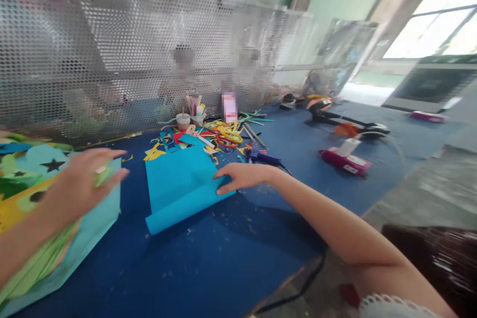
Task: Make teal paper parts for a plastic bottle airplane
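Observation:
A bright blue sheet (pixel 179 179), paper or thin foam, lies on the dark blue table with its near edge curled into a loose roll. My right hand (pixel 240 176) grips the right end of that roll between thumb and fingers. Over on the left, my left hand (pixel 84 179) is slightly blurred, its fingers stretched out and thumb apart, with nothing in it. It hovers over a light blue craft piece (pixel 95 231) that carries green and yellow layers and black stars. Part of that piece is hidden behind my left hand and forearm.
Coloured scraps (pixel 154 151) and yellow-handled scissors (pixel 231 134) lie behind the sheet, near a small cup (pixel 183 120) and a propped phone (pixel 229 107). A dark blue glue gun (pixel 264 157) and a magenta power strip (pixel 346 161) lie rightward. A perforated metal panel (pixel 141 49) borders the back.

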The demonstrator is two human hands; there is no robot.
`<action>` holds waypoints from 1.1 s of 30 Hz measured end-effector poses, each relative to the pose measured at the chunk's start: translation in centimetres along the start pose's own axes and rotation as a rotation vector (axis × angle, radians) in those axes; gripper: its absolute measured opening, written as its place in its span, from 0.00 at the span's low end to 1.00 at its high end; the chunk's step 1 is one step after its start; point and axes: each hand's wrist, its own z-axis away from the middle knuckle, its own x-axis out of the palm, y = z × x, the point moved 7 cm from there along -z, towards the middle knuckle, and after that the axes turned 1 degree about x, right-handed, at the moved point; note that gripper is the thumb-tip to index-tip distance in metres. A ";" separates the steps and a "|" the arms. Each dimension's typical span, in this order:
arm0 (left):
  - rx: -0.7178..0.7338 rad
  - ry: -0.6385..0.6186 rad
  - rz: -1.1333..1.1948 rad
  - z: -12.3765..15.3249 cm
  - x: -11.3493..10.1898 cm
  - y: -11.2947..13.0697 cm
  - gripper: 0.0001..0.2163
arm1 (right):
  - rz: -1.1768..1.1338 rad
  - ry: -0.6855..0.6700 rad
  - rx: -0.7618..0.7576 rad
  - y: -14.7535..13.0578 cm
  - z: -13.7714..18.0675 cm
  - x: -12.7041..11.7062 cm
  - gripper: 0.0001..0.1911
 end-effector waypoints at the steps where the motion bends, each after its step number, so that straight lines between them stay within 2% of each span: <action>1: -0.060 -0.050 -0.014 -4.0 0.7 5.5 0.22 | -0.007 0.003 0.010 0.1 -0.1 0.2 0.14; 2: -0.079 -0.081 0.016 -7.2 1.4 10.4 0.22 | -0.013 0.012 0.020 0.2 -0.1 0.3 0.15; 3: -0.061 -0.180 0.061 -9.4 2.6 14.5 0.25 | -0.018 0.025 0.034 0.3 -0.1 0.5 0.17; 4: -0.089 -0.299 0.100 -10.4 4.0 17.1 0.29 | -0.017 0.042 0.057 0.5 -0.2 0.6 0.18; 5: -0.140 -0.433 0.129 -10.5 5.5 18.4 0.34 | -0.013 0.056 0.087 0.7 -0.2 0.7 0.20; 7: -0.262 -0.617 0.151 -9.3 7.5 18.1 0.38 | -0.010 0.068 0.155 1.0 -0.1 1.0 0.21; 8: -0.291 -0.670 0.163 -8.7 8.0 17.3 0.37 | -0.020 0.066 0.180 1.1 -0.1 1.2 0.22; 11: -0.338 -0.769 0.273 -8.0 8.8 14.7 0.32 | -0.088 0.060 0.215 1.2 -0.1 1.5 0.25; 14: -0.376 -0.836 0.371 -8.3 8.7 13.3 0.33 | -0.146 0.056 0.245 1.5 0.0 1.6 0.29; 18: -0.404 -0.831 0.384 -8.3 8.3 12.8 0.34 | -0.184 0.042 0.273 1.9 0.1 1.6 0.30; 21: -0.377 -0.843 0.405 -8.0 8.0 13.0 0.32 | -0.177 -0.024 0.275 1.8 0.2 1.6 0.32; 23: -0.306 -0.862 0.438 -7.9 7.7 13.8 0.29 | -0.165 -0.120 0.235 1.3 0.4 1.6 0.32; 26: -0.117 -0.849 0.457 -7.5 7.3 16.3 0.17 | -0.127 -0.283 0.082 0.0 1.0 1.8 0.29; 27: -0.050 -0.816 0.432 -7.2 7.2 17.1 0.13 | -0.115 -0.318 0.033 -0.4 1.3 1.8 0.27; 29: 0.016 -0.668 0.341 -6.6 7.0 18.3 0.09 | -0.110 -0.350 -0.026 -0.7 1.8 1.8 0.22; 31: 0.042 -0.506 0.275 -5.7 6.9 19.0 0.09 | -0.137 -0.352 -0.029 -0.6 1.9 1.7 0.16; 33: 0.054 -0.373 0.282 -4.7 6.8 19.3 0.10 | -0.173 -0.333 0.004 -0.2 1.8 1.7 0.13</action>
